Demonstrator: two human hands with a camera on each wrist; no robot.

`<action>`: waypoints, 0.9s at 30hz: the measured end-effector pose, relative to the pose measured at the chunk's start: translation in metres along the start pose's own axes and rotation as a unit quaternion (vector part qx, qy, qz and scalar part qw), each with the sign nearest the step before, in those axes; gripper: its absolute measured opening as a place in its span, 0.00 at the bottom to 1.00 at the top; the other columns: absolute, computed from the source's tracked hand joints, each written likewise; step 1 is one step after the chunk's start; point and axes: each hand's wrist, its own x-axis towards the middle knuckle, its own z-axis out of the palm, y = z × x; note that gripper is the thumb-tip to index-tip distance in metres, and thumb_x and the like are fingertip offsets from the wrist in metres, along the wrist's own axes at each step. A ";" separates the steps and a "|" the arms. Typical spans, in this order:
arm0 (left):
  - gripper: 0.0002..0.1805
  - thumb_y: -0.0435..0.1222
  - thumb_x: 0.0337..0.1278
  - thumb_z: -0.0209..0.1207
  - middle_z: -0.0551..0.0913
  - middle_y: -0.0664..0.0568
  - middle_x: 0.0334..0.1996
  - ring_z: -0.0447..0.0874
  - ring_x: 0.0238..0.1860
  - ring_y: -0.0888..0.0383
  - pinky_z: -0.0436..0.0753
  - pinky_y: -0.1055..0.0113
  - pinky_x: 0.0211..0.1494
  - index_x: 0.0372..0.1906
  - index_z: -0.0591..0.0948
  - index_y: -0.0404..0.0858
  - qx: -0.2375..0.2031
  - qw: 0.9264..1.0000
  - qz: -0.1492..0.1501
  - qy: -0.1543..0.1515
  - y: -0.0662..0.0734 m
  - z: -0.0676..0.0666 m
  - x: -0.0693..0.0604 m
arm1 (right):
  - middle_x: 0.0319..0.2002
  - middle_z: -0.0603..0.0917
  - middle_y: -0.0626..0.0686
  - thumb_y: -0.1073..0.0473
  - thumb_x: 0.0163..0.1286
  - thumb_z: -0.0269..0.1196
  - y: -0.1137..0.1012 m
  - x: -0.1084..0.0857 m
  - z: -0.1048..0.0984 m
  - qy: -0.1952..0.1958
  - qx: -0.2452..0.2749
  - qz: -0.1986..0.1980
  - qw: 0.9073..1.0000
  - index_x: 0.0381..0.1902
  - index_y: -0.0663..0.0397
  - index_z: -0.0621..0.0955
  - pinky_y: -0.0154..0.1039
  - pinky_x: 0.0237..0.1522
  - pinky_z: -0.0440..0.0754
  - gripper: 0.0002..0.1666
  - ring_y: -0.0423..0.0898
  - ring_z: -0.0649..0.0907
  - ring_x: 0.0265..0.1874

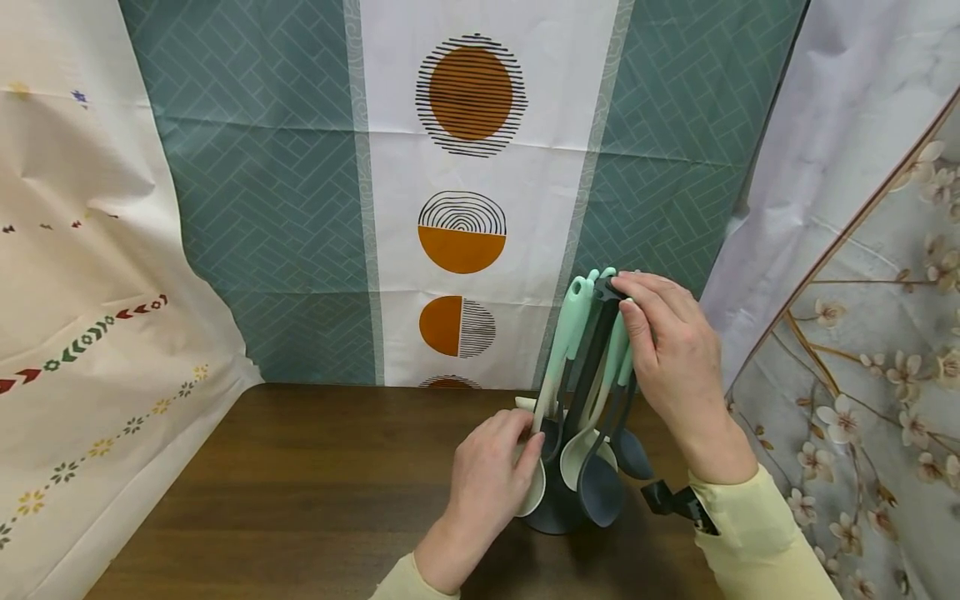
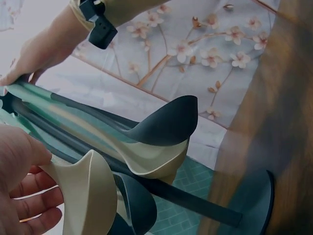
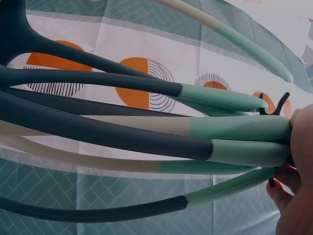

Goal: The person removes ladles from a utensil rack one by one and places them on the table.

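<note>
A dark rotating-style utensil stand with a round base stands on the table, hung with several cream and dark utensils with mint handles. My left hand pinches a cream ladle near its bowl, thumb on the near side and fingers behind. In the right wrist view, a cream-and-mint handle stands apart from the bunched handles. My right hand grips the hooked top of the stand. Dark and cream spoon-shaped heads hang low, among them a dark one and a cream one.
Brown wooden table stretches left of the stand. A patterned green and white cloth hangs behind it, and a floral cloth hangs at the right. A dark camera mount sits on the right wrist.
</note>
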 end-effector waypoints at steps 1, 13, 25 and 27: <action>0.10 0.36 0.65 0.77 0.87 0.57 0.37 0.85 0.35 0.59 0.84 0.62 0.37 0.45 0.86 0.44 0.001 1.000 0.000 0.000 -0.001 -0.001 0.000 | 0.66 0.87 0.55 0.53 0.88 0.59 0.000 0.000 0.000 0.000 -0.001 -0.001 1.000 0.67 0.55 0.87 0.48 0.73 0.75 0.21 0.57 0.83 0.68; 0.11 0.36 0.63 0.79 0.85 0.59 0.33 0.82 0.33 0.61 0.83 0.64 0.34 0.43 0.86 0.46 0.031 0.999 -0.015 -0.010 -0.020 -0.017 -0.009 | 0.64 0.88 0.55 0.62 0.82 0.66 -0.002 0.000 0.001 0.018 0.018 0.002 1.000 0.65 0.54 0.89 0.54 0.70 0.77 0.18 0.58 0.83 0.67; 0.11 0.36 0.62 0.80 0.85 0.61 0.33 0.81 0.32 0.65 0.81 0.67 0.31 0.41 0.86 0.48 0.057 0.997 -0.040 -0.032 -0.048 -0.032 -0.024 | 0.63 0.88 0.56 0.62 0.82 0.66 -0.001 -0.001 0.004 0.025 0.025 0.001 0.999 0.65 0.56 0.89 0.54 0.70 0.77 0.18 0.59 0.84 0.66; 0.12 0.35 0.61 0.80 0.85 0.62 0.33 0.80 0.32 0.65 0.80 0.68 0.30 0.40 0.86 0.48 0.060 0.997 -0.040 -0.028 -0.054 -0.035 -0.026 | 0.63 0.88 0.56 0.62 0.81 0.66 -0.002 -0.001 0.003 0.027 0.028 0.001 0.999 0.65 0.55 0.89 0.54 0.70 0.77 0.18 0.59 0.84 0.66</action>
